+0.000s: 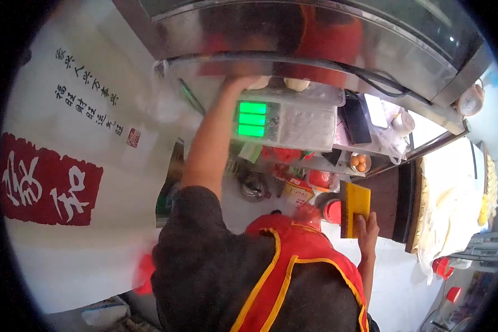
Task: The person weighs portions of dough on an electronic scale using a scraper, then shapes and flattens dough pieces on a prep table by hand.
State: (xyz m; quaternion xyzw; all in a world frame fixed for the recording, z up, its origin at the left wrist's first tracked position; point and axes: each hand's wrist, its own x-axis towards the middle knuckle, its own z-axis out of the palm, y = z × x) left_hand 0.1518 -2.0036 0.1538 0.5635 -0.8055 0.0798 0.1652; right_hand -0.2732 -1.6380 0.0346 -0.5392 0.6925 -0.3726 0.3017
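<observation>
My left arm reaches up to the far side of the counter, where my left hand (pixel 242 81) is beside a pale dough piece (pixel 259 83). Its fingers are mostly hidden at the steel edge, so their grip cannot be told. A second dough piece (pixel 296 84) lies to the right. Just below them stands a scale (pixel 307 126) with a lit green display (pixel 252 118); its platform looks bare and dusted white. Low on the right, my right hand (pixel 366 228) is closed on a flat scraper (pixel 359 202) with a broad yellow handle, held away from the scale.
A steel cabinet (pixel 260 27) with a dark cable hangs over the counter. Right of the scale are a dark phone-like object (pixel 355 123), a jar (pixel 404 123) and a bowl of eggs (pixel 360 162). Cloth-covered trays (pixel 448 193) stand at far right; a red-lidded tub (pixel 332 212) is below.
</observation>
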